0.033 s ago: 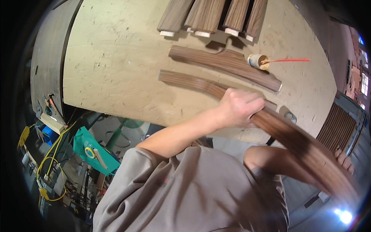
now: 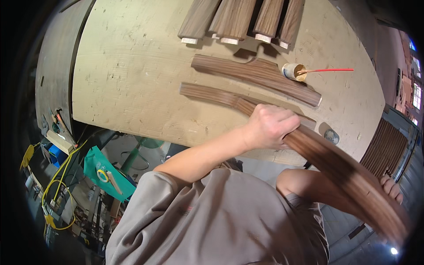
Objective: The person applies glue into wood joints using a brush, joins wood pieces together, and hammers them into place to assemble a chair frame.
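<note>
A long, curved brown wooden piece (image 2: 335, 161) slants from the bench edge down to the lower right, across the front of my body. My left hand (image 2: 273, 126) is closed around its upper end, over the near edge of the bench. Farther down, my right hand (image 2: 391, 189) curls its fingers on the outer edge of the same piece; the wood hides its palm and part of my forearm. Just beyond my left hand, a second curved wooden piece (image 2: 207, 93) lies on the bench, partly covered by that hand. Another shaped wooden piece (image 2: 251, 73) rests behind it.
Several wooden boards (image 2: 232, 22) with pale end tenons lie at the back of the bench (image 2: 132, 79). A tipped small pot (image 2: 293, 71) holds a red-handled brush (image 2: 329, 69). Right of my left hand is a dark round lid-like object (image 2: 331, 136). A green bag (image 2: 106, 174) and yellow cable (image 2: 59, 185) are at left.
The held wooden piece and both hands have shifted very slightly, my left hand a little leftward. The rest of the scene shifts only a few pixels.
</note>
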Tool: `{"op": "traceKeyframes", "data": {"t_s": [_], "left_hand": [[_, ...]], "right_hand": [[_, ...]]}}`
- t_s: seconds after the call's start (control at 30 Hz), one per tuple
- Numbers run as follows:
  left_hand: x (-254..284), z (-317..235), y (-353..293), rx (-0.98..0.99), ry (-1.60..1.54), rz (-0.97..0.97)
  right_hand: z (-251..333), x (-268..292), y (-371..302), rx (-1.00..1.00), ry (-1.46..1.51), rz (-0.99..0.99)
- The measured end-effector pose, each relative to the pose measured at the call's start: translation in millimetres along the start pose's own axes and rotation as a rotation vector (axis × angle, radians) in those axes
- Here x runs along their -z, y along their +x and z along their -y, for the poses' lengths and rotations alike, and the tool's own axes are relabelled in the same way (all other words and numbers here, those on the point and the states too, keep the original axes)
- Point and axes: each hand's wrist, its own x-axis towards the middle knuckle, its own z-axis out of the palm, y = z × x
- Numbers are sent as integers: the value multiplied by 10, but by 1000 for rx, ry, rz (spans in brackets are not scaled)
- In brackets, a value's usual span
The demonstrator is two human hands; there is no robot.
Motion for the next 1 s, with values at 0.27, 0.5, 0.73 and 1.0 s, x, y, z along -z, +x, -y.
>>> {"op": "traceKeyframes", "data": {"t_s": [0.27, 0.5, 0.73, 1.0], "left_hand": [[45, -96, -34, -32, 34, 44], [994, -5, -53, 83, -6, 143], [1486, -146, 108, 169, -132, 118], [1260, -1486, 1060, 56, 112, -28]], "right_hand": [[-445, -581, -27, 182, 615, -110], [-640, -1851, 366, 126, 78, -1027], [-1075, -1750, 475, -107, 41, -493], [-3336, -605, -594, -574, -1410, 209]]}}
